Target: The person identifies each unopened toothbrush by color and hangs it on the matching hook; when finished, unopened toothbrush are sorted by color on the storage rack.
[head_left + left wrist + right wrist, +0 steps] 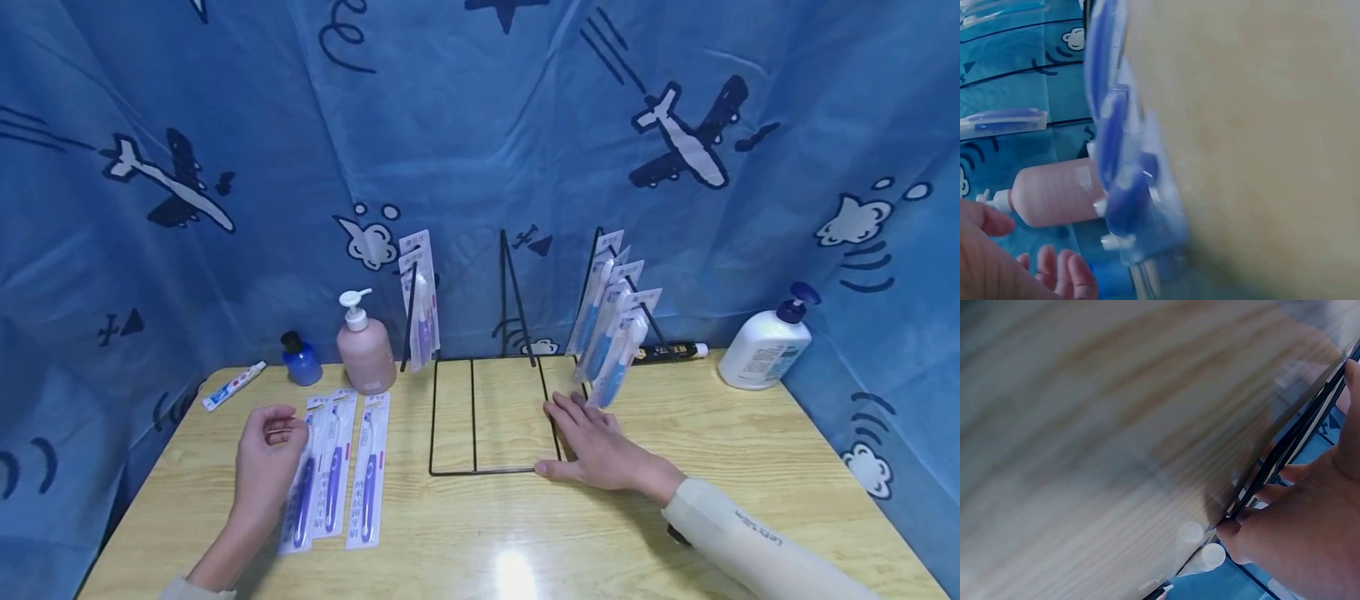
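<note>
A: How far along is the work looking?

B: Partway, I am judging. Packaged toothbrushes are hanging on two sides of a black wire rack: purple-brush packs on the left prong, at least three blue-brush packs on the right prong.

A: And what is remaining?

B: Three loose packs, also purple, are lying flat side by side on the wooden table, seemingly the share left to hang. The middle prong is standing bare.

A: Where are those loose packs lying relative to the grip?

B: Just beneath and beside the left hand, which is hovering over the leftmost pack's edge; the other two are lying farther to its right. Whether skin is touching plastic, I cannot tell.

A: Is that hand holding anything?

B: Nothing is showing. Its fingers are curving loosely, with a gap to the thumb in the left wrist view.

A: And the right hand?

B: It is resting, fingers spread, on the rack's base near the blue-brush packs, apparently steadying the frame.
</note>
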`<state>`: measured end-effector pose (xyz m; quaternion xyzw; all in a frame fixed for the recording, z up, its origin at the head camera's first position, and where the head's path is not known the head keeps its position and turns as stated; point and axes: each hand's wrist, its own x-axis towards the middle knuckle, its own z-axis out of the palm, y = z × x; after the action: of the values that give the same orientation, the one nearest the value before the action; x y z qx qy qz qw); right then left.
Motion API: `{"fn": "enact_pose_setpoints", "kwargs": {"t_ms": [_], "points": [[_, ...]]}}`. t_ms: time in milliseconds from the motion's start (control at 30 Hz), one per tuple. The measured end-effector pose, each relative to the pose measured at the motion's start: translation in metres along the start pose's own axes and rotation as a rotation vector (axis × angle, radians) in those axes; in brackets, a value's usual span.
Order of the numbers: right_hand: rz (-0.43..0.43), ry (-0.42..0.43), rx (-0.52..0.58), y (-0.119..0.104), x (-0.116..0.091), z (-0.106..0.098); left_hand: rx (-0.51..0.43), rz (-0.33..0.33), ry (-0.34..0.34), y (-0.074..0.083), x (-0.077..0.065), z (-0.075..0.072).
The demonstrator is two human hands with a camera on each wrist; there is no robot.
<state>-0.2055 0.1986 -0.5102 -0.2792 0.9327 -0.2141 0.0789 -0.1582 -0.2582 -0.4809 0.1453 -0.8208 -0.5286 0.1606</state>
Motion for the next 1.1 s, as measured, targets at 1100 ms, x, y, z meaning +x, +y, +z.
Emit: {"fn": "enact_pose_setpoints", "kwargs": {"t_ms": [1100], "points": [[-0.063, 0.058, 0.001, 0.009, 0.001, 0.009, 0.211, -0.302, -0.378, -0.038, 0.015, -0.046]]}}
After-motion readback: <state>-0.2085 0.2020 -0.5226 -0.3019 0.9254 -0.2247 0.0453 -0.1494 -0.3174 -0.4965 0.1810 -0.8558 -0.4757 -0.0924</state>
